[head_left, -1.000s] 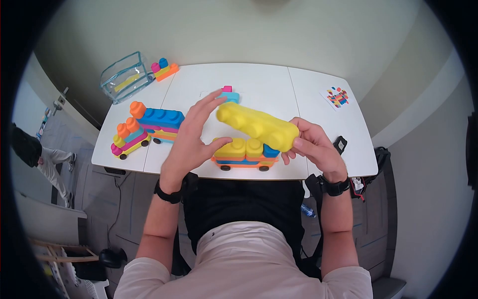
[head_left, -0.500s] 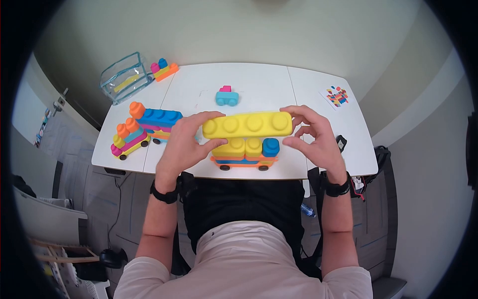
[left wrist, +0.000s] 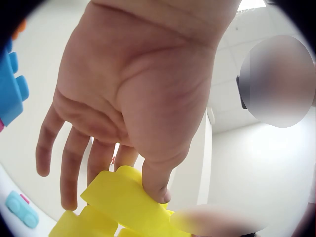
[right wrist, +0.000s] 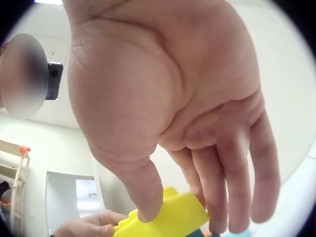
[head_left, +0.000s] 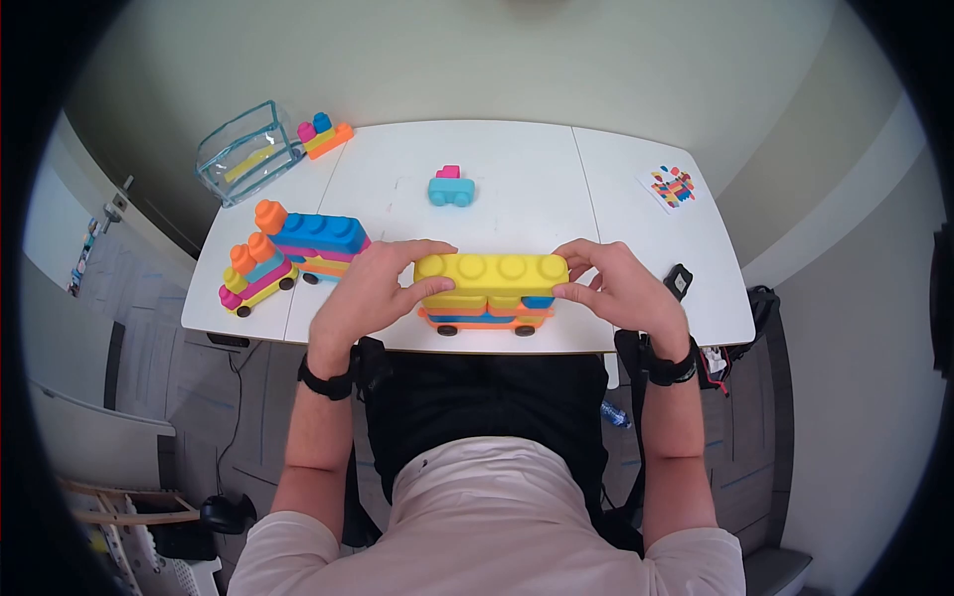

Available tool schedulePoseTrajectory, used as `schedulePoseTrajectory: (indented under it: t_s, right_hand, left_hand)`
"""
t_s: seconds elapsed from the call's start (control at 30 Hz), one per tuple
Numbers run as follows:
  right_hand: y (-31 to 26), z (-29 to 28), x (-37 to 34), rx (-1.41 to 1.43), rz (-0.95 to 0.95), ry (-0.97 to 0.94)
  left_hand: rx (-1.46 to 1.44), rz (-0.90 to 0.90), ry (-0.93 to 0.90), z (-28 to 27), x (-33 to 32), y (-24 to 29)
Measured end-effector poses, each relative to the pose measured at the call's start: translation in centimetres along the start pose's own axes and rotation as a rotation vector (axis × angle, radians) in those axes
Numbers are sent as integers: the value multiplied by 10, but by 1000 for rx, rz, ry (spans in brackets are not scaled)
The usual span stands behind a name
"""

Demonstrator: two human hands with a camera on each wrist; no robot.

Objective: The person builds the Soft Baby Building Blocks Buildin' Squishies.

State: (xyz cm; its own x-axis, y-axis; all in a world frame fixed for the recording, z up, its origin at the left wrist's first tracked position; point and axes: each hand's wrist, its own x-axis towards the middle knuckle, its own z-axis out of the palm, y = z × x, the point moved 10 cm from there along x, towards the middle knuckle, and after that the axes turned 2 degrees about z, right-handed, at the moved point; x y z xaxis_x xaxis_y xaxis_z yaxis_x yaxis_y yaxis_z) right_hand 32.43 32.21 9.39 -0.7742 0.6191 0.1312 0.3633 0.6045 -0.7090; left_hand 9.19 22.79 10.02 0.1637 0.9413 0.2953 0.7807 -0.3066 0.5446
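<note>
A long yellow toy block [head_left: 490, 280] with a row of studs lies level over a wheeled block wagon [head_left: 475, 320], overlapping its upper blocks in the head view. My left hand [head_left: 368, 290] pinches the block's left end, thumb on the near side and fingers behind. At the other end, my right hand [head_left: 624, 288] pinches it the same way. In the left wrist view the yellow block [left wrist: 123, 195] sits between thumb and fingers, close over other yellow blocks [left wrist: 89, 222]. The right wrist view has the thumb pressed on the block's [right wrist: 180, 215] side.
Left of my hands stand a blue-topped block wagon [head_left: 318, 233] and a small block car [head_left: 260, 283]. Farther back are a teal and pink block piece [head_left: 451, 191], a clear bag [head_left: 243, 154] and a small stack [head_left: 326, 139]. A picture card [head_left: 673, 187] lies at right.
My right hand held the yellow block tilted; it was then turned level and both hands took its ends. Since then it has come down onto the wagon's upper blocks.
</note>
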Motion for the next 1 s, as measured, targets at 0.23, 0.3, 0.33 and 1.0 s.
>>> schedulePoseTrajectory:
  t_s: [0.23,0.3,0.33,1.0]
  right_hand:
    - [6,2,2,-46,-30,41]
    - [3,3,2,-35,-18,45]
    - [2,3,2,-29,-12,52]
    - [30,15,-4,-142,119,-11]
  left_hand:
    - [8,-7,-10,-2,-1,0]
    - [3,-34,-27,-3,-2,0]
    - [1,-34,-27,-4,-2,1]
    - [-105,-103,-78,10,6,-10]
